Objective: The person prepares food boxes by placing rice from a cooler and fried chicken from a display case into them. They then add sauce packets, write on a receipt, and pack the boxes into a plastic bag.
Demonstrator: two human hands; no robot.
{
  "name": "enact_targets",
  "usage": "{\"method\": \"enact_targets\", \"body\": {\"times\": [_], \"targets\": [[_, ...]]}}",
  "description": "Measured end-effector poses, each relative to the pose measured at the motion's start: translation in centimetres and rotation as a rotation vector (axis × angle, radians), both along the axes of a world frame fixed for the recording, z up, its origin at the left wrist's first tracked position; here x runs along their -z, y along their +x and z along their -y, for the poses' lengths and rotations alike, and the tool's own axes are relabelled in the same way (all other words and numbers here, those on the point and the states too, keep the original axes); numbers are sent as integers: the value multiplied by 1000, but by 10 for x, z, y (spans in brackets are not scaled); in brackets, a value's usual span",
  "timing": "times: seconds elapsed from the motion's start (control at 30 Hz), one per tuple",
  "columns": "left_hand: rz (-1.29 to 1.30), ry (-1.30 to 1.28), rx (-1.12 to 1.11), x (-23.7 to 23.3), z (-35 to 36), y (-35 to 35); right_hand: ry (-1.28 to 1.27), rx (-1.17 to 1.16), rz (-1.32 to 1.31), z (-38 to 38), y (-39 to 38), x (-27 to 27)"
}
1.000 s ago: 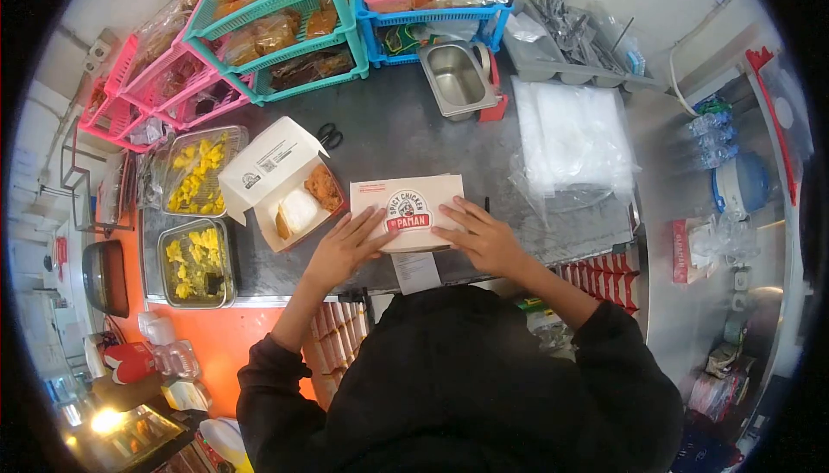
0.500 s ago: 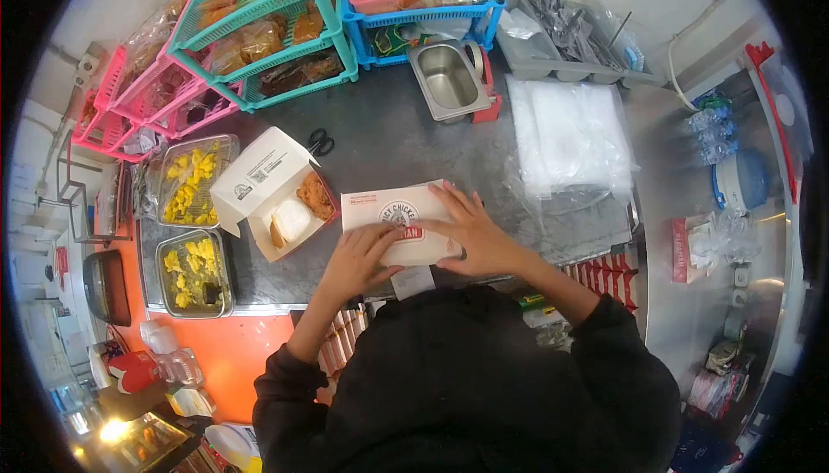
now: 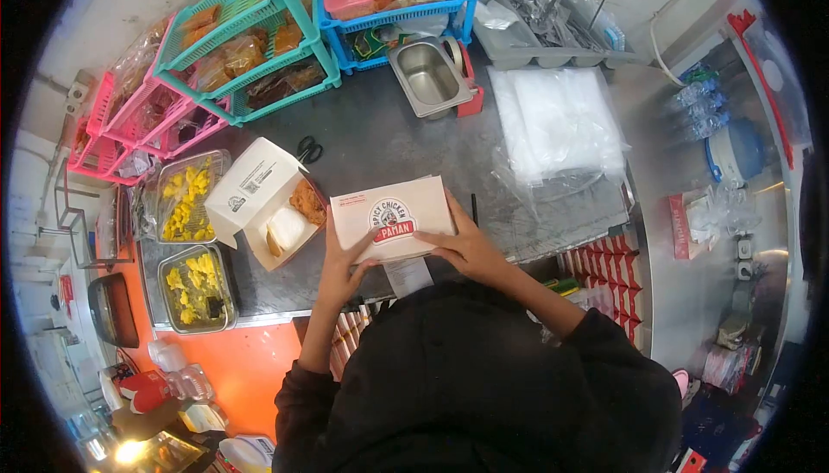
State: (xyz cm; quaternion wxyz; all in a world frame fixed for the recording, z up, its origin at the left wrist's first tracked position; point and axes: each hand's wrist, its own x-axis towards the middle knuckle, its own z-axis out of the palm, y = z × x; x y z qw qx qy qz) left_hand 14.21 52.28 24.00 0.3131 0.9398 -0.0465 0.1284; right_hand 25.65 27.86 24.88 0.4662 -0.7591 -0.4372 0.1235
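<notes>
A closed cardboard takeaway box printed with a chicken logo is gripped from both sides in front of me. My left hand wraps its left side, thumb on the lid. On the opposite side my right hand holds it the same way. Just left lies an open takeaway box with a white paper-wrapped bundle and a piece of fried chicken inside. A white paper slip shows below the held box.
Two clear tubs of yellow food, an upper tub and a lower tub, stand at the left. Black scissors, a metal pan and stacked plastic bags lie farther back. Tiered green baskets and a cutlery tray line the wall.
My hands have gone from lying over the box lid to gripping the box by its two sides. The box appears raised and tilted a little. The camera view has shifted slightly.
</notes>
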Motion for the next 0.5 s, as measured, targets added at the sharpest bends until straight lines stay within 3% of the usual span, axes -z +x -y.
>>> {"method": "enact_targets", "body": {"times": [0.07, 0.1, 0.17, 0.2, 0.27, 0.3, 0.37, 0.4, 0.47, 0.5], "targets": [[-95, 115, 0, -9, 0, -3, -323, 102, 537, 5, -5, -12], [-95, 116, 1, -18, 3, -4, -322, 103, 536, 7, -2, -7], [-105, 589, -63, -34, 13, -8, -194, -49, 781, 7, 9, 13], [-101, 591, -61, -27, 11, -5, -192, -45, 784, 6, 12, 20], [23, 542, 301, -14, 8, 7, -191, -153, 778, 1, 18, 26], [95, 486, 321, -12, 14, 10, -191, -150, 783, 1, 24, 24], [133, 398, 284, -9, 24, 14, -136, -346, 355, 1, 33, 19], [165, 308, 248, -8, 28, 15, -137, -343, 354, 1, 32, 20], [163, 258, 201, -9, 33, 15, 261, -57, -123, 0, 29, 26], [157, 206, 154, -10, 35, 14, 261, -55, -125, -10, 21, 30]]}}
